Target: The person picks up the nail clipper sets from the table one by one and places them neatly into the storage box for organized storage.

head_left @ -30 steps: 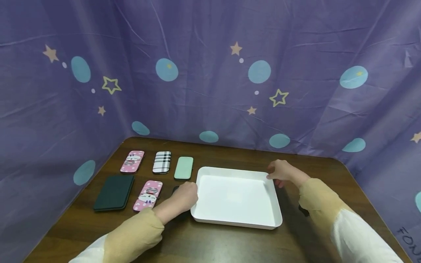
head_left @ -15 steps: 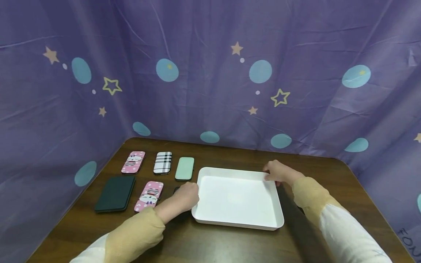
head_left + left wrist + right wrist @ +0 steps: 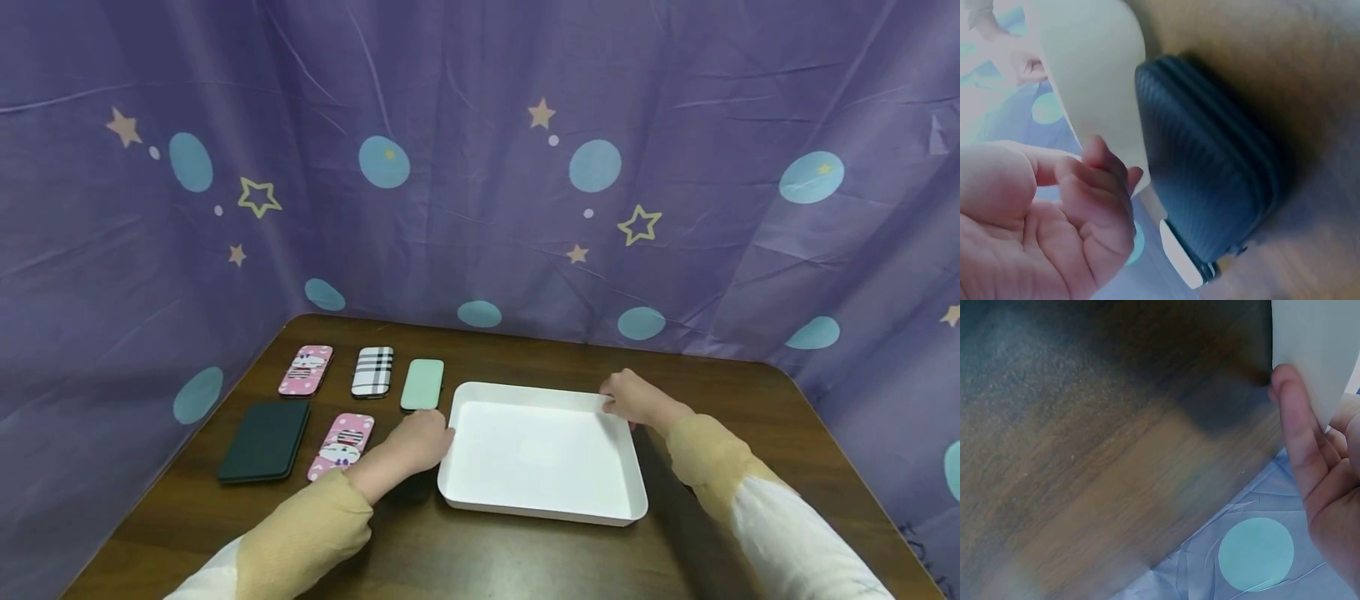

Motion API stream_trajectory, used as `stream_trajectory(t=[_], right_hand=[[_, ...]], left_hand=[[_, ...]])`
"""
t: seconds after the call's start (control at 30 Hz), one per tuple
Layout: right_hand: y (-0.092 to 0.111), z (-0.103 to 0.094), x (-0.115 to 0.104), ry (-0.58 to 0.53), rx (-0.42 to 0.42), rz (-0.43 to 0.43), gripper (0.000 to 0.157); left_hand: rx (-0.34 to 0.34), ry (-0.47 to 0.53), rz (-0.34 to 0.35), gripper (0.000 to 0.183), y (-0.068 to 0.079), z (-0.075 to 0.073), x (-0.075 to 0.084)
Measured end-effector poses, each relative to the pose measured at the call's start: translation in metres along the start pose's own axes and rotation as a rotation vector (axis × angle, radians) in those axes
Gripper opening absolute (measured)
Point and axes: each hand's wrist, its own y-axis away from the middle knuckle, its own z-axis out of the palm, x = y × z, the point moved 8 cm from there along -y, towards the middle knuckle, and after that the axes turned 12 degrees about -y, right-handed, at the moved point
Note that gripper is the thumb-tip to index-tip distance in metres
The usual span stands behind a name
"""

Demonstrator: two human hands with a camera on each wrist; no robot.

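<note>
A white rectangular tray point(image 3: 540, 458) lies on the table. My left hand point(image 3: 422, 437) is at its left wall, fingers curled. In the left wrist view, the left hand point(image 3: 1079, 212) has its fingers on the outer side of the tray wall point(image 3: 1094, 75), the thumb partly hidden. My right hand point(image 3: 636, 395) grips the far right corner. In the right wrist view, the right hand's fingers point(image 3: 1297, 425) press the outside of the tray wall point(image 3: 1310, 356). Beneath the left hand stands a dark ribbed zippered case point(image 3: 1204, 156), close beside the tray.
Left of the tray lie a mint-green case point(image 3: 423, 383), a plaid case point(image 3: 372, 372), two pink cat-patterned cases, one at the back point(image 3: 306, 371) and one nearer point(image 3: 341, 446), and a dark green flat booklet-like case point(image 3: 264, 442). A purple curtain point(image 3: 480, 167) hangs behind the wooden table point(image 3: 510, 554).
My right hand has moved left onto the tray corner and its fingers have drawn in. The left hand has shifted slightly up and back at the left wall. The tray looks nearly still.
</note>
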Motion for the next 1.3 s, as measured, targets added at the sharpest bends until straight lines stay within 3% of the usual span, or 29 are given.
stream_trajectory(t=[0.2,0.33,0.57,0.77,1.0,1.3], right_hand=[[0.001,-0.001,-0.002,0.038,0.043,-0.039,0.008],[0.002,-0.001,-0.002,0.020,0.062,-0.029,0.008],[0.003,-0.002,0.001,-0.018,0.069,0.006,0.010],[0.002,0.000,0.001,0.000,0.072,-0.020,0.010],[0.001,-0.001,0.000,0.015,0.073,-0.020,0.008],[0.002,-0.001,0.000,0.035,0.082,-0.030,0.005]], left_hand=[[0.106,-0.083,-0.053,0.028,-0.004,-0.013,-0.013],[0.124,-0.148,-0.085,0.030,-0.007,-0.013,-0.020],[0.071,-0.228,-0.093,0.051,-0.010,-0.003,-0.026],[-0.002,-0.191,-0.110,0.045,-0.010,0.003,-0.033],[0.017,-0.178,-0.097,0.047,-0.010,0.002,-0.036],[0.016,-0.174,-0.137,0.055,-0.014,0.004,-0.041]])
